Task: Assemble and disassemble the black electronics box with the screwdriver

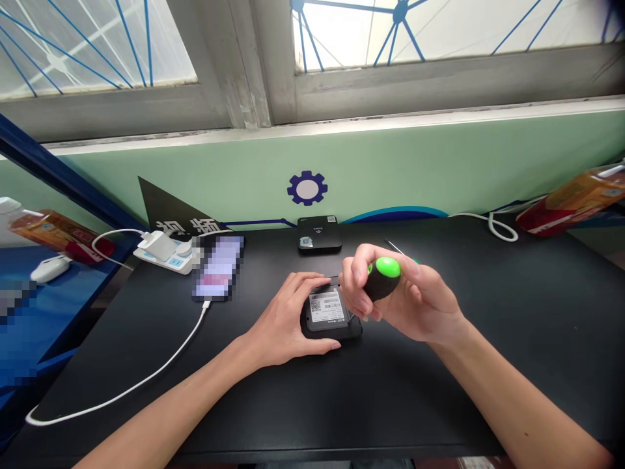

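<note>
A small square black electronic box [354,331] lies on the dark table, its underside with a white label [328,307] facing up. My left hand [283,326] grips the box from the left, fingers at its far edge and thumb along its near edge. My right hand [415,293] is closed round the black and green handle of a screwdriver [383,280], held tilted above the right part of the box. The screwdriver's shaft slants down towards the box's near right corner; its tip's exact contact cannot be made out. Behind my right hand shows the thin metal shaft of another tool [394,247], partly hidden.
A second black box [319,236] stands by the green wall. To the left are a phone [219,268] on a white cable [161,374] and a power strip [168,253] with a charger. Drink bottles [576,198] flank the table; another white cable [500,228] lies at the back right.
</note>
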Motion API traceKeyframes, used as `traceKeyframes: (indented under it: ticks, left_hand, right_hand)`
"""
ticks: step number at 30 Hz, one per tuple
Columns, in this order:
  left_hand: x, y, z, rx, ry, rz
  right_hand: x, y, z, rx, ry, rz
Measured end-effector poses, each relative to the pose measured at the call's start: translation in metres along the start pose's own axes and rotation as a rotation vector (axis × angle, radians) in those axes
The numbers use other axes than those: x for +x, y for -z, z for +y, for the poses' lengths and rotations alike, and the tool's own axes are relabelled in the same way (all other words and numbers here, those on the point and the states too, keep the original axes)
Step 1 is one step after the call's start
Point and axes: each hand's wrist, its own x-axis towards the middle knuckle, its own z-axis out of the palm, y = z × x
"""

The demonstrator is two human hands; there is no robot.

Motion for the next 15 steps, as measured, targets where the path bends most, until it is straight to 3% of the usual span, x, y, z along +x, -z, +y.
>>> traceKeyframes:
  ticks: [15]
  left_hand:
    - [0.0,0.0005,0.0014,-0.012,0.01,-0.008]
  right_hand:
    - [-0.0006,0.0,0.0006,-0.006,-0.014,-0.012]
